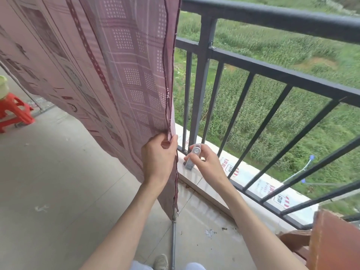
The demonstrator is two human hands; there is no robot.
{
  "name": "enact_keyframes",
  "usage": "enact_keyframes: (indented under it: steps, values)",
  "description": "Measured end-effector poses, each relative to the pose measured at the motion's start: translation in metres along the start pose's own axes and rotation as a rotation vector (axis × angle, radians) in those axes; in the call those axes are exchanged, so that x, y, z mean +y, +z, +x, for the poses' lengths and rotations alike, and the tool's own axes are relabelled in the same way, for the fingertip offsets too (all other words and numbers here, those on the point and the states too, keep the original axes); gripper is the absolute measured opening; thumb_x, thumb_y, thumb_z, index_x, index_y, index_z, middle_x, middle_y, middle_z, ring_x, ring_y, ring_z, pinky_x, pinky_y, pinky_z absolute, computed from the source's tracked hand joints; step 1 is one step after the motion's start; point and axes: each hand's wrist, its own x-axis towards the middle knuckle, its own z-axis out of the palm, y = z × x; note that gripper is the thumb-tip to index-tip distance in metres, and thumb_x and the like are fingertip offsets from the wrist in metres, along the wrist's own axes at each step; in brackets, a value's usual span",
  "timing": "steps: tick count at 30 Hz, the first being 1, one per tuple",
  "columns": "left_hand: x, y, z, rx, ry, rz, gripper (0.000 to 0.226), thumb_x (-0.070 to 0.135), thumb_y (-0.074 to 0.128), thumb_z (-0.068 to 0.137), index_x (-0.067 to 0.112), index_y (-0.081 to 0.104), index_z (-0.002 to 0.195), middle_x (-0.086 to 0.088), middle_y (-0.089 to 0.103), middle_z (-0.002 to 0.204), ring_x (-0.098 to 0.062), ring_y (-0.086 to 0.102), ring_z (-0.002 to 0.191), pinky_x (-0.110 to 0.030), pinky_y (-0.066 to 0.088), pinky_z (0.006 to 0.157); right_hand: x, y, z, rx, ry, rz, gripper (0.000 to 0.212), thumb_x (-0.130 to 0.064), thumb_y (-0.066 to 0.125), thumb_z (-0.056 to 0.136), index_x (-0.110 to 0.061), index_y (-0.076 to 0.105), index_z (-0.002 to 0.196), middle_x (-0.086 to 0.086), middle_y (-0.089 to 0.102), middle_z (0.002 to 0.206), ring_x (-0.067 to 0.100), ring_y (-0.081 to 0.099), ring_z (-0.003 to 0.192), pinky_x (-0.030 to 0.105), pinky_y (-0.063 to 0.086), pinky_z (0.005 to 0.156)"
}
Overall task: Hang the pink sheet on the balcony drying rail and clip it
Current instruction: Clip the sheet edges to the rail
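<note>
Head cam view, looking down along both forearms on a balcony. Pink sheet (109,61) hanging down from somewhere above the frame, filling the upper left, checked and dotted pattern, dark stitched edge running down its right side just beside the black balcony railing (272,20). Whatever it hangs from is out of shot, so can't tell how it sits up there.

Left hand (158,158) gripping that right edge of the sheet low down, thumb and fingers curled around the hem, cloth bunched between them. More sheet trailing below the hand toward the concrete floor (58,182).

Right hand (206,162) just beside the left, holding a silvery clip (192,156) upright, fingers wrapped around it, over the white tiled ledge (204,184) at the foot of the railing. Clip not touching the sheet. Can't tell whether the clip's mouth is squeezed apart or not.

Off to the far left, a red plastic stool (13,112) with something pale green on top. Thin metal pole (173,244) near the bottom centre, a shoe (160,262) next to it. Brown wooden thing (331,242) in the lower right corner. Green field beyond the bars.
</note>
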Motion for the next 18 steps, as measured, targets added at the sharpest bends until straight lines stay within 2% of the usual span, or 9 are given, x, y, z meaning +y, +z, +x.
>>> enact_keyframes:
  steps: [2, 5, 8, 10, 11, 13, 16, 18]
  values:
    - [-0.003, -0.002, 0.000, -0.012, 0.036, 0.002, 0.030, 0.022, 0.065, 0.083, 0.024, 0.047, 0.059, 0.011, 0.048, 0.053, 0.000, 0.046, 0.053, -0.005, 0.033, 0.056, -0.006, 0.000, 0.005, -0.013, -0.014, 0.043, 0.015, -0.015, 0.054, 0.079, -0.019, 0.051, 0.093, 0.010, 0.064, 0.091, 0.015, 0.060, 0.082, 0.028, 0.049, 0.077]
    - [-0.008, -0.003, 0.000, -0.048, 0.054, -0.004, 0.027, 0.020, 0.064, 0.084, 0.019, 0.054, 0.060, 0.011, 0.049, 0.056, 0.000, 0.047, 0.058, -0.007, 0.032, 0.058, -0.015, 0.002, 0.012, -0.028, -0.063, 0.087, 0.017, -0.003, 0.052, 0.081, -0.016, 0.050, 0.091, 0.007, 0.052, 0.078, 0.020, 0.049, 0.069, 0.032, 0.045, 0.065]
    - [-0.012, -0.005, -0.002, -0.091, 0.077, -0.011, 0.017, 0.012, 0.060, 0.087, 0.007, 0.065, 0.072, 0.007, 0.052, 0.066, 0.001, 0.049, 0.063, -0.005, 0.032, 0.060, -0.030, 0.007, 0.021, -0.016, -0.156, 0.018, 0.012, -0.015, 0.063, 0.085, -0.022, 0.059, 0.094, -0.002, 0.053, 0.073, 0.010, 0.046, 0.061, 0.024, 0.039, 0.062]
    - [-0.013, -0.006, -0.004, -0.095, 0.098, -0.008, 0.014, 0.007, 0.059, 0.087, 0.003, 0.068, 0.078, 0.004, 0.052, 0.072, -0.002, 0.049, 0.062, -0.003, 0.033, 0.061, -0.039, 0.011, 0.025, -0.014, -0.214, 0.006, 0.014, -0.017, 0.068, 0.082, -0.024, 0.062, 0.092, 0.009, 0.059, 0.074, 0.008, 0.049, 0.066, 0.023, 0.040, 0.066]
    - [-0.013, -0.007, -0.004, -0.084, 0.099, -0.010, 0.012, 0.006, 0.060, 0.087, 0.003, 0.070, 0.081, 0.003, 0.054, 0.073, -0.004, 0.049, 0.061, -0.002, 0.033, 0.062, -0.043, 0.013, 0.026, -0.012, -0.245, -0.009, 0.012, -0.017, 0.070, 0.080, -0.023, 0.063, 0.089, 0.014, 0.061, 0.073, 0.008, 0.050, 0.067, 0.024, 0.040, 0.066]
    - [-0.011, -0.007, -0.004, -0.047, 0.062, -0.048, 0.008, 0.008, 0.063, 0.084, 0.007, 0.072, 0.086, 0.002, 0.062, 0.071, -0.006, 0.053, 0.062, -0.001, 0.034, 0.062, -0.048, 0.018, 0.028, 0.000, -0.311, -0.100, 0.009, -0.016, 0.068, 0.082, -0.016, 0.061, 0.077, 0.006, 0.058, 0.066, 0.005, 0.048, 0.062, 0.023, 0.038, 0.061]
    - [-0.008, -0.006, -0.004, -0.007, -0.033, -0.150, 0.002, 0.009, 0.068, 0.081, 0.011, 0.070, 0.081, 0.018, 0.061, 0.066, 0.008, 0.057, 0.062, 0.000, 0.037, 0.062, -0.046, 0.018, 0.029, 0.062, -0.354, -0.171, 0.034, -0.016, 0.062, 0.088, -0.020, 0.043, 0.060, -0.008, 0.040, 0.056, 0.006, 0.033, 0.054, 0.023, 0.027, 0.054]
    - [-0.008, -0.004, -0.005, 0.012, -0.042, -0.160, 0.002, 0.009, 0.069, 0.080, 0.010, 0.068, 0.079, 0.017, 0.060, 0.065, 0.011, 0.056, 0.062, 0.000, 0.038, 0.062, -0.043, 0.012, 0.029, 0.086, -0.345, -0.151, 0.039, -0.015, 0.061, 0.088, -0.021, 0.040, 0.056, -0.009, 0.035, 0.053, 0.004, 0.029, 0.052, 0.022, 0.024, 0.052]
